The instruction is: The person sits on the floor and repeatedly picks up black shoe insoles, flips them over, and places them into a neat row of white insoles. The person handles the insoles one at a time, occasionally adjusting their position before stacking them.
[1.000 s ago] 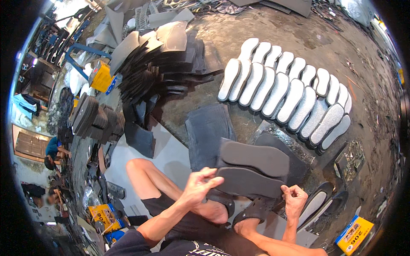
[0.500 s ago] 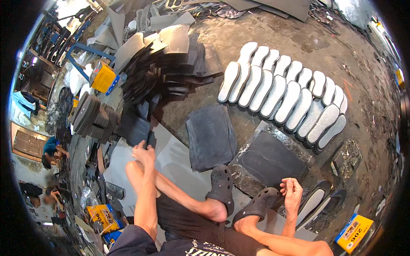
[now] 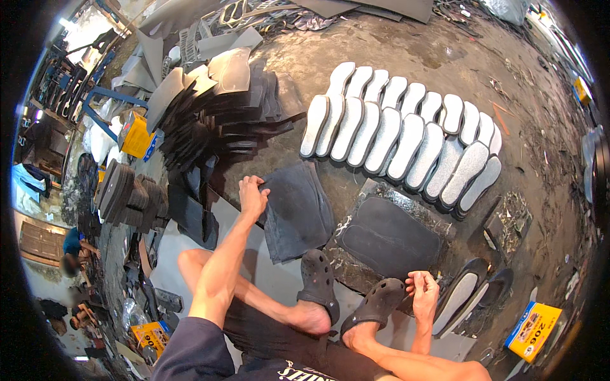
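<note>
My left hand [image 3: 253, 197] pinches the left edge of the top black sheet on a small stack of flat black sheets [image 3: 300, 216]. My right hand [image 3: 422, 291] is raised beside my right clog, fingers curled together; anything inside them is hidden. Ahead of it, a black sheet [image 3: 394, 235] with a sole-shaped outline lies on a worn block [image 3: 343, 273]. Next to my right hand, a pair of dark soles [image 3: 464, 295] with pale tops lies on the ground.
Two rows of white-topped soles [image 3: 406, 143] stand beyond the block. Piled dark sheets [image 3: 210, 114] and stacked dark soles [image 3: 130, 197] are at the left. Yellow-and-blue boxes [image 3: 532, 330] sit on both sides. My black clogs [image 3: 318, 279] are near the block.
My left hand has moved right, from the dark pieces at the left to the stack of black sheets, and takes its edge. My right hand stays near the clog, fingers still curled.
</note>
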### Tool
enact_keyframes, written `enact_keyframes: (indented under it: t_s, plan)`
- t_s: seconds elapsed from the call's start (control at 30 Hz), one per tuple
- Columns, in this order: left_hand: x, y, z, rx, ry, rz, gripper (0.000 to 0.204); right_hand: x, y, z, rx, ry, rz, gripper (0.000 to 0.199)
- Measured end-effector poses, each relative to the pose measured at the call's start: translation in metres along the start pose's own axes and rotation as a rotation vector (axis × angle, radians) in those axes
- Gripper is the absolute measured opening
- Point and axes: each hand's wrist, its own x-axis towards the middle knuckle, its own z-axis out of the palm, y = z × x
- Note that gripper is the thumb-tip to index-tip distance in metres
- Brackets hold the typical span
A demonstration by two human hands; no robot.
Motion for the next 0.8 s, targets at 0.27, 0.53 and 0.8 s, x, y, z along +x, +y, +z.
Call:
enact_keyframes:
  t_s: [0.27, 0.53, 0.8]
  plan:
    - [0.014, 0.0, -0.012, 0.01, -0.082, 0.118, 0.015, 0.001, -0.002, 0.005, 0.018, -0.04, 0.021, 0.036]
    - [-0.03, -0.026, 0.007, 0.037, 0.208, 0.263, 0.031, 0.0, -0.002, 0.012, -0.028, -0.047, -0.018, 0.035]
    - [-0.007, -0.029, -0.016, 0.073, -0.049, 0.19, 0.029, -0.005, 0.001, 0.007, -0.083, -0.018, 0.003, 0.033]
